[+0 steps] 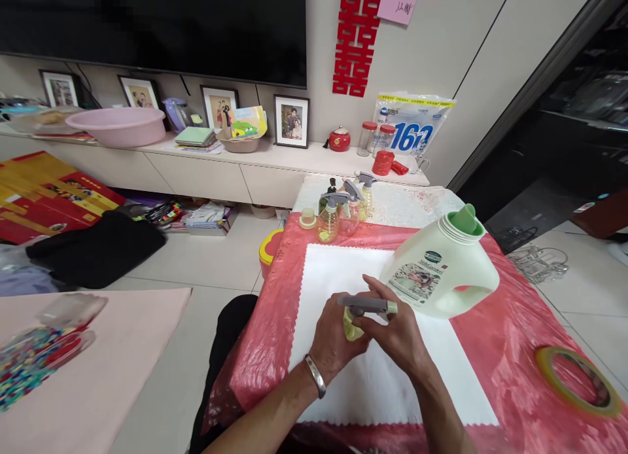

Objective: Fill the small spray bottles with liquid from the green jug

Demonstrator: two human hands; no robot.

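Note:
My left hand (pixel 336 339) wraps round the small yellowish body of a spray bottle (pixel 352 326), above the white scallop-edged sheet (pixel 373 395). The bottle has a grey trigger head. My right hand (pixel 400 333) is closed at its neck, with thumb and fingers just under the head. Part of the bottle is hidden by my fingers. Right beyond my right hand stands a large pale green detergent jug (pixel 449 271), its mouth uncapped and showing a green spout. More spray bottles (pixel 328 224) stand at the far table edge, near a pale cap (pixel 307 218).
A red plastic cover (pixel 260 349) lies over the table. A roll of tape (pixel 579 381) rests at the right. On the left, a pink-covered table (pixel 132 349) holds colourful small pieces. A long white cabinet (pixel 196 169) with photo frames runs along the wall.

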